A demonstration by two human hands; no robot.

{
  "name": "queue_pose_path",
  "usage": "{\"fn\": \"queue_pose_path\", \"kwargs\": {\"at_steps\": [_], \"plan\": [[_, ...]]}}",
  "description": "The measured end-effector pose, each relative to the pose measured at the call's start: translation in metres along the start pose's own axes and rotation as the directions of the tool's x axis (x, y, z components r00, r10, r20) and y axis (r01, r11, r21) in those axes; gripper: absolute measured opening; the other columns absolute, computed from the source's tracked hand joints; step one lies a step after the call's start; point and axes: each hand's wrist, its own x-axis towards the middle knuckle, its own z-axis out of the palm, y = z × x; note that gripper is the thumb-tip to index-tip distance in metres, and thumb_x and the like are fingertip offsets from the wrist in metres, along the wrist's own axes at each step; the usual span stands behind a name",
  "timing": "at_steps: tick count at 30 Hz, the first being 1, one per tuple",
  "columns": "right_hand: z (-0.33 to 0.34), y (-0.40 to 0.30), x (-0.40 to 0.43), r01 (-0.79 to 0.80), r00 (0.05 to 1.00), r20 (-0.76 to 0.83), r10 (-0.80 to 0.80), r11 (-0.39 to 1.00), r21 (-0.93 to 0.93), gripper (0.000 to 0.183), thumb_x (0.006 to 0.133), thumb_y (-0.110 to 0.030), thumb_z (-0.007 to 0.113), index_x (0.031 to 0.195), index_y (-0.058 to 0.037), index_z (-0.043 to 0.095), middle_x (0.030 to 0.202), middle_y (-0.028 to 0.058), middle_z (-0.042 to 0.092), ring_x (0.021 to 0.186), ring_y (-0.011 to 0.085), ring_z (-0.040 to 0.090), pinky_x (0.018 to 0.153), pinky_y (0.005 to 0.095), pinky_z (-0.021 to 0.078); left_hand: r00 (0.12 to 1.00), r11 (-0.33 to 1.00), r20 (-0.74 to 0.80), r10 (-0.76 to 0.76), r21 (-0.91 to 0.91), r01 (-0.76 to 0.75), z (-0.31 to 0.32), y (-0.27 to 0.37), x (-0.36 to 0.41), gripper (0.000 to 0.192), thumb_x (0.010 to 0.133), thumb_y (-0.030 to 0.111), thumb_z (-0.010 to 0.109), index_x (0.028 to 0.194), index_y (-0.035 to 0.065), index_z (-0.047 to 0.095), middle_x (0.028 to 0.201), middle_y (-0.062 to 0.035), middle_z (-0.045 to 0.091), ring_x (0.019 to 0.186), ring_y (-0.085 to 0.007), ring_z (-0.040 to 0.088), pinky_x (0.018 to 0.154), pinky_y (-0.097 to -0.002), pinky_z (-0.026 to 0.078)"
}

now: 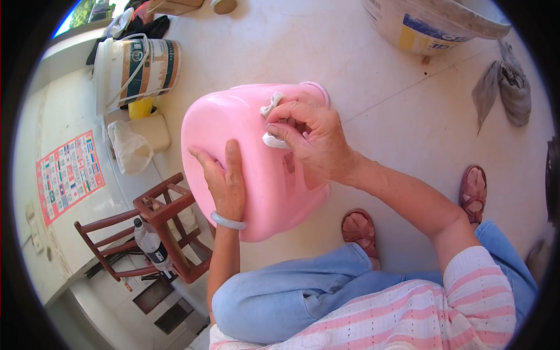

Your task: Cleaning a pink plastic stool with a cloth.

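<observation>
A pink plastic stool [256,192] lies tipped in front of me, its legs towards the right. My left hand [225,181] holds it at the seat, thumb and one finger spread over the surface. The other fingers are hidden, perhaps in an opening there. Pinched in my right hand [315,135] is a crumpled white cloth or tissue [274,141], pressed against the stool's upper side. Just below that hand, a darker reddish mark [289,162] shows on the pink plastic.
A brown wooden chair [175,245] stands at the left, with a plastic bottle [153,247] by it. Beyond are a white bucket [140,70] and a plastic-lined bin [148,135]. A large tub [420,26] and grey cloth [509,92] are at the right.
</observation>
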Motion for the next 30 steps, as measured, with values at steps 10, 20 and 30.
{"fn": "queue_pose_path", "kwargs": {"at_steps": [10, 20, 30], "plan": [[0.009, -0.005, -0.01, -0.072, 0.997, 0.0, 0.072, 0.996, 0.043, 0.017, 0.084, 0.005, 0.066, 0.098, -0.0014, 0.059, 0.09, 0.0056, 0.06, 0.075, 0.0123, 0.059, 0.069, 0.027, 0.0528, 1.0, 1.0, 0.01, -0.006, 0.005, 0.006, -0.005, -0.007, 0.002, 0.101, 0.096, 0.049, 0.055, 0.145, -0.0204, 0.001, 0.154, -0.0368, 0.013, 0.147, -0.038, 0.013, 0.119, -0.0377, 0.012], [0.005, 0.029, -0.009, -0.126, 0.99, -0.039, 0.134, 0.979, 0.16, 0.009, 0.086, 0.006, 0.064, 0.094, 0.0016, 0.064, 0.089, 0.0061, 0.063, 0.076, 0.0106, 0.063, 0.069, 0.026, 0.0529, 1.0, 1.0, 0.019, -0.012, -0.006, 0.012, -0.001, -0.006, 0.004, 0.098, 0.097, 0.047, 0.054, 0.145, -0.0203, 0.001, 0.154, -0.0367, 0.013, 0.147, -0.0378, 0.012, 0.119, -0.0379, 0.01], [-0.011, 0.054, -0.01, -0.238, 0.969, -0.063, 0.239, 0.971, 0.029, 0.007, 0.088, 0.004, 0.064, 0.094, 0.0008, 0.063, 0.092, 0.0035, 0.066, 0.082, 0.0084, 0.064, 0.07, 0.0229, 0.0531, 0.998, 1.0, 0.051, -0.026, 0.01, 0.026, -0.001, 0.0, 0.006, 0.096, 0.098, 0.047, 0.051, 0.145, -0.0196, 0.0, 0.155, -0.0354, 0.009, 0.148, -0.0362, 0.009, 0.12, -0.0375, 0.009]]}}
